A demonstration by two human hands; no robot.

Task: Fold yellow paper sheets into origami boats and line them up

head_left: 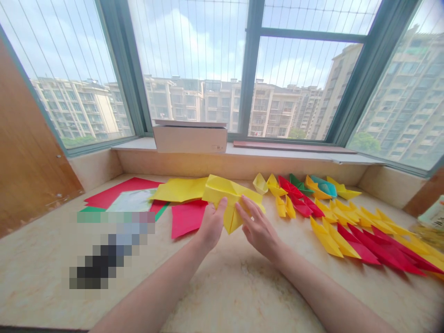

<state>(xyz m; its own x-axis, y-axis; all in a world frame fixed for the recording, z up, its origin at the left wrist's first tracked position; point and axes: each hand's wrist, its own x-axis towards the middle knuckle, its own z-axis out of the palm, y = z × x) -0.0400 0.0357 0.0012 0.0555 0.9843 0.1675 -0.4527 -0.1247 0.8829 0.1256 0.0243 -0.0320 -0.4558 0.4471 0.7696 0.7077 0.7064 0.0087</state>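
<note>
I hold a partly folded yellow paper (227, 194) a little above the marble sill (222, 286), in the middle of the view. My left hand (212, 224) grips its lower left side, thumb on top and fingers curled behind. My right hand (258, 229) touches its lower right edge, fingers stretched along the paper with the thumb pinching a fold. Flat yellow (180, 188) and red (187, 217) sheets lie just behind and to the left of my hands.
Several folded paper boats, yellow (326, 238), red (381, 249), green and teal (324, 186), lie in rows to the right. A cardboard box (190, 136) sits on the window ledge. A wooden panel (27, 157) stands at the left. A blurred-out patch covers something at lower left.
</note>
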